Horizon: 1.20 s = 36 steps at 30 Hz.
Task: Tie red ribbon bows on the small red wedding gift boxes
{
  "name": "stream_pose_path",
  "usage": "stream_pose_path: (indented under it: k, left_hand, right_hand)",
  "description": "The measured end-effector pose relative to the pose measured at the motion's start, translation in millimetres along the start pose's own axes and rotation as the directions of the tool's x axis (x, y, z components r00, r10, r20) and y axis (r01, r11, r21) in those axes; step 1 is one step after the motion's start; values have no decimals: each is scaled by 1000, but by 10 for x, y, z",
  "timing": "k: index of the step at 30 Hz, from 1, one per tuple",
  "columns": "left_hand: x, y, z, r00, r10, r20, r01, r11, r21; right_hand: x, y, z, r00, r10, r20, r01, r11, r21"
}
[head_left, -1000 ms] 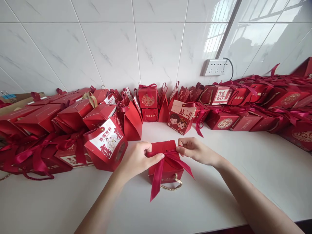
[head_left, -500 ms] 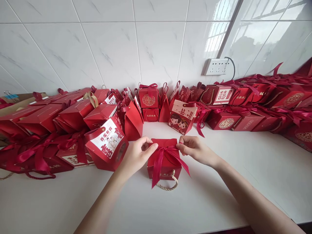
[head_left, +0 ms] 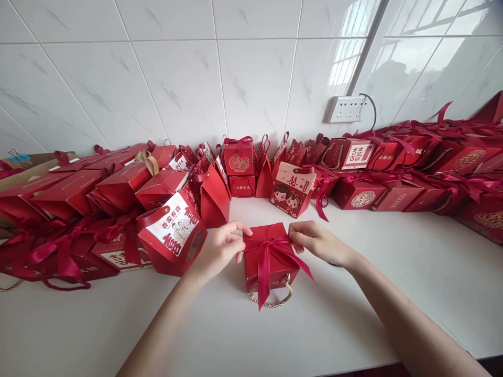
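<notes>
A small red gift box [head_left: 255, 267] stands on the white counter [head_left: 314, 324] in front of me, with a red satin ribbon [head_left: 271, 248] tied across its top and a gold rope handle [head_left: 275, 302] lying at its front. My left hand [head_left: 218, 250] is at the box's left top edge, fingers pinched on a ribbon loop. At the right top edge, my right hand [head_left: 316, 242] pinches the other ribbon loop. Two ribbon tails hang down the front of the box.
Several red gift boxes and bags [head_left: 118, 193] crowd the back and left of the counter along the tiled wall, more [head_left: 432, 167] pile at the right. A box with a white label [head_left: 173, 235] lies just left of my left hand. A wall socket [head_left: 348, 107] sits above.
The ribbon loops have been drawn outward and the knot has tightened on the box top. The box has shifted slightly right and the tails hang more straight down.
</notes>
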<state>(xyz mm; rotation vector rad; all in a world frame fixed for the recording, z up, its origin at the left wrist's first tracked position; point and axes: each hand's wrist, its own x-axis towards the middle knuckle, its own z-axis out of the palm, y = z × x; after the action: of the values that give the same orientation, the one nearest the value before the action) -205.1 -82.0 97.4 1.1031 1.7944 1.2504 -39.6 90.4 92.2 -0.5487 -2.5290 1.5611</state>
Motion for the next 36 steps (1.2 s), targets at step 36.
stream_pose_path:
  k: [36]
  left_hand:
    - [-44, -119, 304, 277, 948, 155, -661, 71, 747]
  right_hand:
    - [96, 178, 283, 577, -791, -202, 526, 549, -650]
